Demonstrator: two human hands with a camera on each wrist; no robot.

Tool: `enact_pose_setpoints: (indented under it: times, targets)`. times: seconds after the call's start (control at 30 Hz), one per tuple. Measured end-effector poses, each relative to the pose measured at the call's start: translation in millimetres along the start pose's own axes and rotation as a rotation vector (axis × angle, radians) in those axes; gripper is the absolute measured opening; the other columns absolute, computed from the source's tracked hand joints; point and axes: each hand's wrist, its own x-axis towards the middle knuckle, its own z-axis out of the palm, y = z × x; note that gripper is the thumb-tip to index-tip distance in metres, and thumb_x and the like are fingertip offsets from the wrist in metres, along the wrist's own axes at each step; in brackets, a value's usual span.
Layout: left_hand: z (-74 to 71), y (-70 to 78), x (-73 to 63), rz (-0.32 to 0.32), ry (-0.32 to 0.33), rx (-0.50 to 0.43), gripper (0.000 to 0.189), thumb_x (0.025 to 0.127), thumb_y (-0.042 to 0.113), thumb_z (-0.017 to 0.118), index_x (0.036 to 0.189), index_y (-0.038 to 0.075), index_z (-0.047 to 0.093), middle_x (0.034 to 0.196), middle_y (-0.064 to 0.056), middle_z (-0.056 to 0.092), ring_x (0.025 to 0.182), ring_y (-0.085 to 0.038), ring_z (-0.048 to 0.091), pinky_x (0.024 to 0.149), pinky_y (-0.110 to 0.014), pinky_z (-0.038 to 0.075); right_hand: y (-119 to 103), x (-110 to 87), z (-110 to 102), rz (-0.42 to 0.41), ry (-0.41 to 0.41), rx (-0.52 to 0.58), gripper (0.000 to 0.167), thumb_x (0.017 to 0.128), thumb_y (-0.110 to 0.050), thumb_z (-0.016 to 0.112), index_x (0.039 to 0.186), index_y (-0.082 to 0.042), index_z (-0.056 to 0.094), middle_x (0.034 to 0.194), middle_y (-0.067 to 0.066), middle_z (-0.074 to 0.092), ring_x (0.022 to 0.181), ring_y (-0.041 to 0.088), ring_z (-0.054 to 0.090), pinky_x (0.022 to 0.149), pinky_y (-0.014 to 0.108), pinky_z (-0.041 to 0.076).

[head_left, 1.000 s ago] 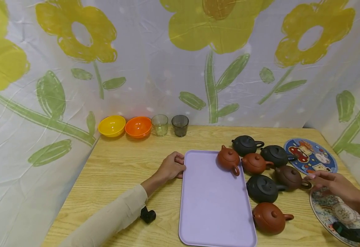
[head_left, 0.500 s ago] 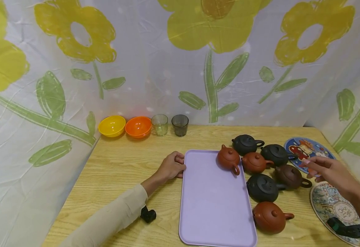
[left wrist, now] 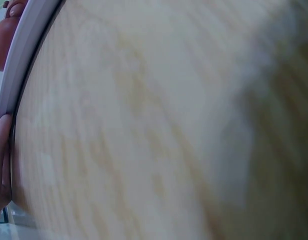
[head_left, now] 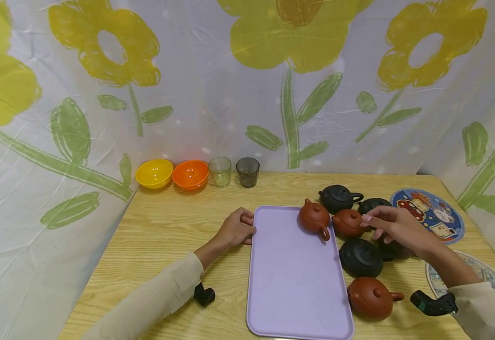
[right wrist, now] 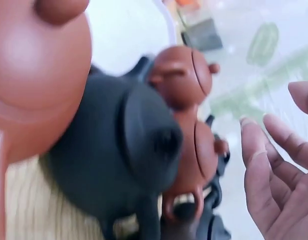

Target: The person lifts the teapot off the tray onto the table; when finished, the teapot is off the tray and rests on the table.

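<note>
My left hand grips the left rim of a lilac tray; its fingers show against the tray's edge in the left wrist view. My right hand is over the teapots to the right, fingers loosely bent, nothing in them. One red clay teapot sits on the tray's far right corner. Beside the tray stand another red teapot, a black teapot and a nearer red teapot. The right hand partly hides a dark brown teapot and a black one behind.
At the back left are a yellow bowl, an orange bowl, a clear glass and a grey glass. A further black teapot stands behind the tray's right corner. Two round mats, one blue, lie at the right.
My right hand has moved left from above the mats to over the teapots, first rising slightly. The left hand, tray and teapots have stayed in place.
</note>
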Motion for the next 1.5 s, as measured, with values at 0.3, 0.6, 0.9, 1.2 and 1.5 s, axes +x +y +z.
enact_pose_setpoints:
  times: [0.3, 0.6, 0.9, 1.2, 1.5]
  targets:
    - [1.8, 0.6, 2.6, -0.021, 0.002, 0.007, 0.04, 0.084, -0.001, 0.068, 0.123, 0.004, 0.056, 0.106, -0.012, 0.056, 0.078, -0.018, 0.062, 0.058, -0.033, 0.063, -18.9, 23.0, 23.7, 0.016, -0.093, 0.045, 0.054, 0.1, -0.039, 0.06, 0.135, 0.002, 0.054, 0.114, 0.02, 0.065, 0.082, 0.026, 0.066, 0.064, 0.034, 0.058]
    - [0.6, 1.5, 1.9, -0.014, -0.013, -0.013, 0.041, 0.084, -0.002, 0.067, 0.123, 0.002, 0.056, 0.106, -0.013, 0.056, 0.078, -0.019, 0.062, 0.059, -0.034, 0.063, -25.4, 41.8, 39.8, 0.061, -0.16, 0.048, 0.066, 0.099, -0.04, 0.06, 0.147, 0.002, 0.042, 0.127, 0.023, 0.063, 0.079, 0.024, 0.064, 0.059, 0.032, 0.053]
    - [-0.2, 2.0, 0.3, -0.006, 0.002, 0.002, 0.042, 0.083, -0.001, 0.069, 0.123, 0.002, 0.056, 0.107, -0.014, 0.057, 0.079, -0.018, 0.062, 0.058, -0.033, 0.063, -25.1, 53.8, 50.9, 0.094, -0.205, 0.016, 0.082, 0.096, -0.044, 0.063, 0.153, 0.005, 0.029, 0.127, 0.023, 0.063, 0.076, 0.023, 0.066, 0.062, 0.033, 0.056]
    - [-0.3, 0.3, 1.8, -0.013, 0.006, 0.003, 0.042, 0.083, -0.002, 0.068, 0.123, 0.002, 0.056, 0.106, -0.014, 0.057, 0.078, -0.018, 0.062, 0.057, -0.033, 0.063, -27.3, 59.9, 58.6, 0.105, -0.25, -0.019, 0.088, 0.096, -0.044, 0.064, 0.157, 0.004, 0.021, 0.103, 0.014, 0.068, 0.073, 0.022, 0.065, 0.063, 0.033, 0.056]
    - [-1.5, 0.5, 2.0, -0.022, 0.006, 0.0, 0.041, 0.083, -0.002, 0.068, 0.122, 0.003, 0.057, 0.106, -0.014, 0.057, 0.078, -0.018, 0.062, 0.058, -0.033, 0.063, -28.6, 65.8, 64.6, 0.128, -0.246, -0.008, 0.089, 0.094, -0.043, 0.066, 0.158, -0.001, 0.022, 0.102, 0.015, 0.069, 0.071, 0.023, 0.067, 0.062, 0.033, 0.055]
